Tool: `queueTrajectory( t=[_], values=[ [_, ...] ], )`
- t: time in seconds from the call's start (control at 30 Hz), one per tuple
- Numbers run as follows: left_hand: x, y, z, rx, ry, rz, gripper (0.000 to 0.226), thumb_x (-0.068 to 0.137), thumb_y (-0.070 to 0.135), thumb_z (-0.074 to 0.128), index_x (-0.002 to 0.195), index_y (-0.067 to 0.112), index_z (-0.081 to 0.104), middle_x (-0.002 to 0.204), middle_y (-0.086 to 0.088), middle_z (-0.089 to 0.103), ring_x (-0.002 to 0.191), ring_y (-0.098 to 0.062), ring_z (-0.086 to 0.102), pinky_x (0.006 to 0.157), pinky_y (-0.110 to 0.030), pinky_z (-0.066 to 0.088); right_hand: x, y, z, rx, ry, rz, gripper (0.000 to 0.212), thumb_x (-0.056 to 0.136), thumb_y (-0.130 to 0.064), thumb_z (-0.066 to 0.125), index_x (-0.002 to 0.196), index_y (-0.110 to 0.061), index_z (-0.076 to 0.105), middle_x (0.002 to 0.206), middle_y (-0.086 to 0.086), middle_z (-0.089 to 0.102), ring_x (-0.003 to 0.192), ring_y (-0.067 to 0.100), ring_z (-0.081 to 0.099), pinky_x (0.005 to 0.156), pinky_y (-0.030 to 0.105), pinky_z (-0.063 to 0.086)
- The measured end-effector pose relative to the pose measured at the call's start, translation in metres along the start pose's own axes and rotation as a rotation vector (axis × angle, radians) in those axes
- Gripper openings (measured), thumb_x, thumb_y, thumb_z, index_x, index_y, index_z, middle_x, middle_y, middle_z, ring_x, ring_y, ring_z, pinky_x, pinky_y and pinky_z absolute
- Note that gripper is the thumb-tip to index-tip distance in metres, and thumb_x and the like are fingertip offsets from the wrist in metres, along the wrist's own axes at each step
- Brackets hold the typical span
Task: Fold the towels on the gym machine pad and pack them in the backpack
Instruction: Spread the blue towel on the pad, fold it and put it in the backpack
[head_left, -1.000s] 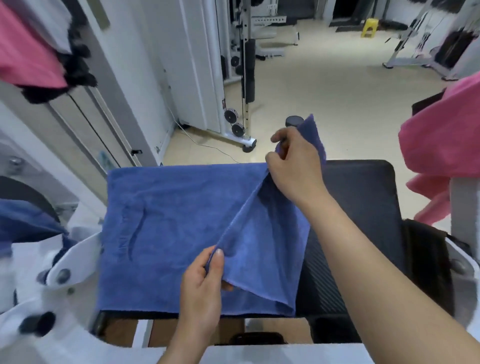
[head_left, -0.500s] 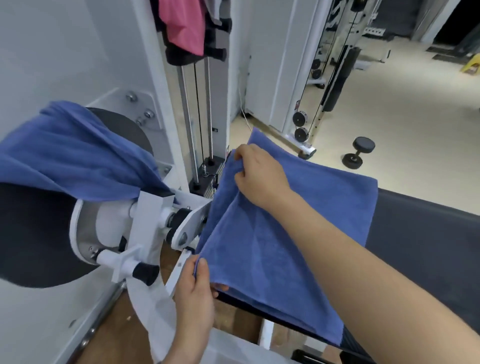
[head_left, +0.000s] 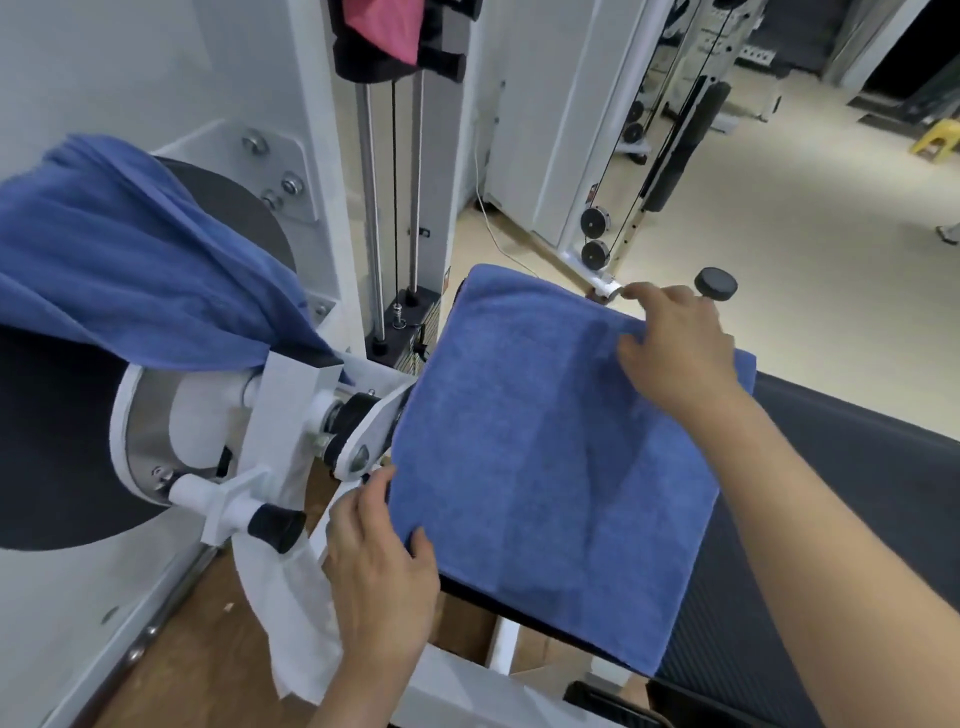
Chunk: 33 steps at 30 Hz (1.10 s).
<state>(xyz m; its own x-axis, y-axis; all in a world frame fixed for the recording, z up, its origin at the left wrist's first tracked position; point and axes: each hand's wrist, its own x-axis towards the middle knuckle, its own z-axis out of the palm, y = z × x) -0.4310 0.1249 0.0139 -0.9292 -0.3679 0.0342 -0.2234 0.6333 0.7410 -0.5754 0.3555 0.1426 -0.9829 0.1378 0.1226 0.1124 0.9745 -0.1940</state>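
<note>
A blue towel (head_left: 540, 457), folded in half, lies flat on the black machine pad (head_left: 852, 478). My left hand (head_left: 379, 561) grips the towel's near left edge, thumb on top and fingers below. My right hand (head_left: 675, 348) rests on the far edge of the towel with its fingers curled over that edge. A second blue towel (head_left: 130, 270) hangs crumpled over the round black roller pad (head_left: 47, 447) at the left. A pink towel (head_left: 384, 26) hangs on the machine at the top. No backpack is in view.
The white machine frame, pivot arm (head_left: 280, 436) and a black knob (head_left: 275, 527) stand close to the left of the pad. Weight-stack rods (head_left: 374, 208) rise behind. A dumbbell (head_left: 716, 283) lies on the beige floor beyond the pad, and a cable machine (head_left: 623, 171) stands further back.
The towel's right half has been brought over onto its left half and now lies flat. My right hand slid from the far left corner toward the right along the far edge. The view swung left.
</note>
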Motion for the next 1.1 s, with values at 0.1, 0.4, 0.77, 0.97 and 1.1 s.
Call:
queueTrajectory(
  t=[0.1, 0.4, 0.77, 0.97, 1.1],
  values=[
    [-0.009, 0.0, 0.004, 0.288, 0.153, 0.297, 0.052, 0.069, 0.003, 0.076, 0.116, 0.02, 0.062, 0.122, -0.013, 0.051, 0.104, -0.035, 0.046, 0.076, -0.052, 0.044, -0.011, 0.052, -0.01, 0.009, 0.009, 0.159, 0.05, 0.09, -0.022, 0.049, 0.14, -0.025, 0.043, 0.134, 0.018, 0.045, 0.123, 0.04, 0.036, 0.097, 0.049, 0.036],
    [-0.075, 0.061, 0.076, 0.328, -0.433, 0.948, 0.039, 0.058, 0.048, 0.077, 0.085, 0.027, 0.058, 0.085, 0.006, 0.055, 0.075, -0.017, 0.055, 0.056, -0.03, 0.043, -0.022, 0.106, -0.009, 0.289, 0.014, 0.281, 0.019, 0.086, -0.03, 0.061, 0.102, -0.024, 0.055, 0.095, 0.01, 0.058, 0.084, 0.031, 0.057, 0.068, 0.033, 0.042],
    [-0.096, 0.063, 0.082, 0.411, -0.502, 1.146, 0.016, 0.068, 0.012, 0.043, 0.068, 0.021, 0.056, 0.064, 0.004, 0.049, 0.058, -0.017, 0.047, 0.048, -0.027, 0.028, -0.011, 0.123, -0.039, 0.544, -0.324, 0.246, 0.021, 0.088, -0.032, 0.069, 0.089, -0.014, 0.058, 0.071, 0.005, 0.066, 0.052, 0.012, 0.063, 0.051, 0.022, 0.05],
    [-0.113, 0.088, 0.086, 0.426, -0.543, 1.241, 0.01, 0.067, 0.014, 0.054, 0.072, 0.023, 0.056, 0.067, 0.006, 0.047, 0.056, -0.011, 0.043, 0.049, -0.022, 0.016, -0.002, 0.14, -0.055, 0.654, -0.289, 0.243, 0.023, 0.084, -0.021, 0.074, 0.074, -0.014, 0.054, 0.069, 0.007, 0.064, 0.054, 0.011, 0.064, 0.045, 0.019, 0.047],
    [-0.136, 0.104, 0.102, 0.466, -0.62, 1.29, 0.007, 0.071, 0.019, 0.053, 0.076, 0.025, 0.052, 0.073, 0.007, 0.048, 0.062, -0.011, 0.045, 0.044, -0.025, 0.016, -0.004, 0.162, -0.054, 0.358, -0.07, 0.176, 0.012, 0.079, -0.014, 0.072, 0.079, -0.012, 0.06, 0.084, 0.007, 0.065, 0.072, 0.023, 0.061, 0.07, 0.032, 0.051]
  ],
)
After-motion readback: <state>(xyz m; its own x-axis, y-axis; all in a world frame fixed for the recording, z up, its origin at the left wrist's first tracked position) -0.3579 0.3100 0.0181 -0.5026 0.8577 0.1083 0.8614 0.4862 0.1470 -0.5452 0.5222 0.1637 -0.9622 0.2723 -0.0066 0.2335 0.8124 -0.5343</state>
